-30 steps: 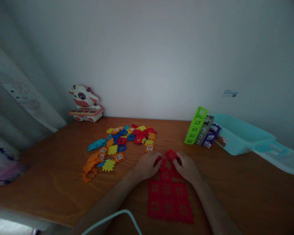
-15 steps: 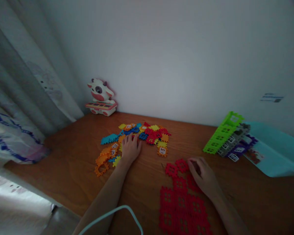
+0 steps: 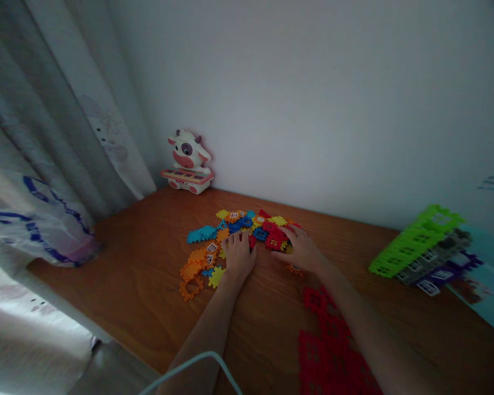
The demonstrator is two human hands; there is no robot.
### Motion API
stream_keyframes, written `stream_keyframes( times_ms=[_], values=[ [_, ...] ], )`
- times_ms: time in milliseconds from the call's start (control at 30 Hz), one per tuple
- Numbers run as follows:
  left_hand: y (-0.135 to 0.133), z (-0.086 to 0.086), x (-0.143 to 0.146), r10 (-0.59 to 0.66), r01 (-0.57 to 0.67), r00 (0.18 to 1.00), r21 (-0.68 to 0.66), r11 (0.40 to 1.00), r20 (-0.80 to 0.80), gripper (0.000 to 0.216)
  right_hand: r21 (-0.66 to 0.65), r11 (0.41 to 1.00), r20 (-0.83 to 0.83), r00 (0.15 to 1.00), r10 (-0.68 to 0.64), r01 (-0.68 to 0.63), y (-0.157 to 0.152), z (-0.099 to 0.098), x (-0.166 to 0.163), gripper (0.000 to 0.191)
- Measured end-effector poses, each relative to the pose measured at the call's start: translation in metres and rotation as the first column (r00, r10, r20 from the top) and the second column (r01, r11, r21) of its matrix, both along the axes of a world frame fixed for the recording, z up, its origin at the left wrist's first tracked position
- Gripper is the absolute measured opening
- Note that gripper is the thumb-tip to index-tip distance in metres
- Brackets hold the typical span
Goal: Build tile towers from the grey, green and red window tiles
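A loose pile of toothed plastic building tiles in several colours lies on the wooden table. My left hand [image 3: 239, 257] rests on its near middle, fingers spread, with a red tile showing beside the thumb. At the pile's right end, my right hand [image 3: 303, 251] reaches over the red tiles [image 3: 275, 237], thumb and fingers apart; its fingertips are partly hidden. An orange window tile [image 3: 295, 269] shows beneath that hand. Nearer to me lies a flat panel of joined red tiles [image 3: 319, 351], partly covered by my right forearm.
A green tile stack [image 3: 414, 244], a grey one [image 3: 440, 255] and a purple one [image 3: 448, 272] lean by a light-blue bin [image 3: 492, 280] at right. A cow toy keyboard [image 3: 188, 164] stands at the back left. A plastic bag [image 3: 45, 225] sits by the curtain.
My right hand has left the red panel and moved forward and left to the pile. The left hand stays on the pile. The view has turned somewhat to the left.
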State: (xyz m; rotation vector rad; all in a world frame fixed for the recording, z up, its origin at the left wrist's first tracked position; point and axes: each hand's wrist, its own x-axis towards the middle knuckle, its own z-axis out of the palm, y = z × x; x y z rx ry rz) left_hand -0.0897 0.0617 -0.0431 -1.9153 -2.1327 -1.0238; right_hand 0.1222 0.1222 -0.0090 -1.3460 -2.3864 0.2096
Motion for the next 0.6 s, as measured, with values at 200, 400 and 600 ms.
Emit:
stream_keyframes(
  times_ms=[200, 400, 600],
  values=[
    [0.004, 0.003, 0.001, -0.147, 0.112, 0.969, 0.177, 0.978, 0.200, 0.054, -0.131, 0.989, 0.148, 0.985, 0.086, -0.067, 0.037, 0.000, -0.019, 0.111],
    [0.002, 0.003, 0.025, -0.343, 0.177, 0.815, 0.364, 0.914, 0.466, 0.060, -0.094, 0.989, 0.143, 0.981, 0.129, -0.116, 0.040, -0.008, -0.024, 0.080],
    [0.000, -0.002, 0.047, -0.379, 0.225, 0.674, 0.312, 0.923, 0.634, 0.038, -0.005, 0.993, 0.085, 0.990, 0.116, -0.116, 0.025, -0.016, -0.024, 0.063]
  ],
)
